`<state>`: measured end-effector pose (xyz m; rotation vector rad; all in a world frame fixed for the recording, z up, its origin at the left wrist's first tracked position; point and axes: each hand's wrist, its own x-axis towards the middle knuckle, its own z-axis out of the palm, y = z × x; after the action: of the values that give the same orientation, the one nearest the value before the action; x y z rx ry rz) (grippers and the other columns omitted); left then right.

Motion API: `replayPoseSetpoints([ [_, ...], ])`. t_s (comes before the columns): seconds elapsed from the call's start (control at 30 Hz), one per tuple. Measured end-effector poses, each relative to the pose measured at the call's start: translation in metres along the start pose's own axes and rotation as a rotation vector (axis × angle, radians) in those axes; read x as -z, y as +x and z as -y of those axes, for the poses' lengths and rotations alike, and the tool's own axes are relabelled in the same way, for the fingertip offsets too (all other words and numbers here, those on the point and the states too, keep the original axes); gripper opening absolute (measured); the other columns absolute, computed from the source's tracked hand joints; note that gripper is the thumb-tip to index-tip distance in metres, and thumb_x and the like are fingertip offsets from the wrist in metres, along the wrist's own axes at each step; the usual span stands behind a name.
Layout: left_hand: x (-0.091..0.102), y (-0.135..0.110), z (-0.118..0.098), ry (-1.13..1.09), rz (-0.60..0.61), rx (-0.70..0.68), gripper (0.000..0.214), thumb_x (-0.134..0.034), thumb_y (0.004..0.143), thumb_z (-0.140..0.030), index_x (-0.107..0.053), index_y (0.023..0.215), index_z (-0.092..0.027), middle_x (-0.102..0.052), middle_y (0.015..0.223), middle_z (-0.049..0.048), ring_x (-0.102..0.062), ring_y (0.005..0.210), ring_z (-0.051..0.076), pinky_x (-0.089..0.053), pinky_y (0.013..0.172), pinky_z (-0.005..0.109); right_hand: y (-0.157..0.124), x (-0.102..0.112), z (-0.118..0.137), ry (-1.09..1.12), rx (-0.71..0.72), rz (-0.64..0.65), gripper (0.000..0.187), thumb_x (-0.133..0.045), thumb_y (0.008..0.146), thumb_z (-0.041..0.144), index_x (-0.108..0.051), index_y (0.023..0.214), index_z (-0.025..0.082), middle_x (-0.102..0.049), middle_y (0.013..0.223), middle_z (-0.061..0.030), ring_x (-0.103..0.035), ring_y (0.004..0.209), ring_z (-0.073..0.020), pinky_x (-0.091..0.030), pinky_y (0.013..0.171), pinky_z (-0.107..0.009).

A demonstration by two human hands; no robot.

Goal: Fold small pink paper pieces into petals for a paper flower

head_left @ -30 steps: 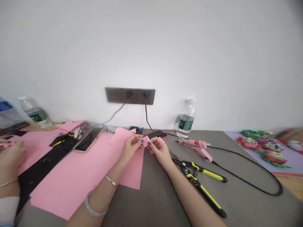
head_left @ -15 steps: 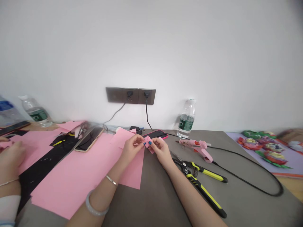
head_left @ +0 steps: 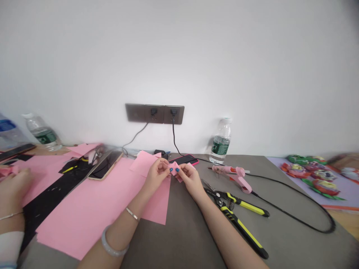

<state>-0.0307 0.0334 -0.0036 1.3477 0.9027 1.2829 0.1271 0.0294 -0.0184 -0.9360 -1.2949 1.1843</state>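
A small folded pink paper point(head_left: 174, 169) is pinched between the fingertips of the left hand point(head_left: 157, 175) and the right hand point(head_left: 191, 179), held above the middle of the table, near its back edge. Just beyond it lies a phone point(head_left: 183, 160) in a pink case. A pink sheet point(head_left: 84, 213) lies under the left forearm. Right of the hands are yellow-handled shears point(head_left: 244, 233) and a pink glue gun point(head_left: 230, 171). At the table's left end, a co-worker's hand point(head_left: 14, 183) holds crumpled pink paper point(head_left: 5, 172).
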Motion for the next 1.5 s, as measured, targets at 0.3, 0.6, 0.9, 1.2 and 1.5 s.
replayPoseSetpoints([
  [0.3,-0.0042,0.0005,-0.0023,-0.085,-0.04,0.107,0.032,-0.079,0.064,-0.03,-0.064,0.088,-0.015,-0.06,0.061,-0.0039,-0.062,0.061,0.012,-0.055,0.063,0.025,-0.0012,-0.003,0.0013,-0.025,0.012,0.001,0.044,-0.067,0.073,0.063,-0.059,0.073,0.02,-0.059,0.058,0.0003,-0.053,0.052,-0.0138,-0.04,0.047,-0.024],
  [0.6,-0.0039,-0.0004,-0.0007,-0.082,-0.006,0.118,0.031,-0.078,0.07,-0.039,-0.07,0.084,-0.013,-0.07,0.073,0.0042,-0.065,0.068,0.015,-0.054,0.066,0.026,-0.0026,-0.0044,0.0045,-0.039,0.029,0.012,0.042,-0.068,0.074,0.061,-0.062,0.074,0.019,-0.058,0.06,0.0007,-0.054,0.054,-0.014,-0.043,0.051,-0.026],
  [0.9,-0.0059,-0.0013,-0.0018,-0.125,0.013,0.141,0.032,-0.079,0.069,-0.041,-0.068,0.082,-0.014,-0.069,0.073,0.0033,-0.064,0.067,0.014,-0.055,0.067,0.026,-0.0017,-0.0031,0.0028,-0.058,0.047,0.028,0.042,-0.064,0.077,0.061,-0.057,0.07,0.02,-0.054,0.057,0.0021,-0.049,0.051,-0.013,-0.038,0.048,-0.025],
  [1.2,-0.001,0.0013,-0.0049,-0.124,0.044,0.121,0.034,-0.082,0.064,-0.043,-0.066,0.07,-0.013,-0.069,0.068,0.0033,-0.065,0.065,0.014,-0.056,0.068,0.028,-0.0013,-0.0009,0.0048,-0.028,0.017,0.03,0.045,-0.069,0.073,0.062,-0.054,0.064,0.021,-0.053,0.054,0.0027,-0.047,0.048,-0.0118,-0.038,0.047,-0.024],
  [1.5,-0.0044,0.0024,0.0042,-0.395,-0.15,0.268,0.036,-0.084,0.062,-0.025,-0.068,0.093,-0.016,-0.07,0.077,0.001,-0.067,0.074,0.012,-0.055,0.08,0.028,-0.0008,-0.0058,-0.0008,0.02,0.006,-0.053,0.04,-0.073,0.07,0.058,-0.061,0.071,0.02,-0.061,0.062,-0.0003,-0.053,0.051,-0.0133,-0.042,0.047,-0.025],
])
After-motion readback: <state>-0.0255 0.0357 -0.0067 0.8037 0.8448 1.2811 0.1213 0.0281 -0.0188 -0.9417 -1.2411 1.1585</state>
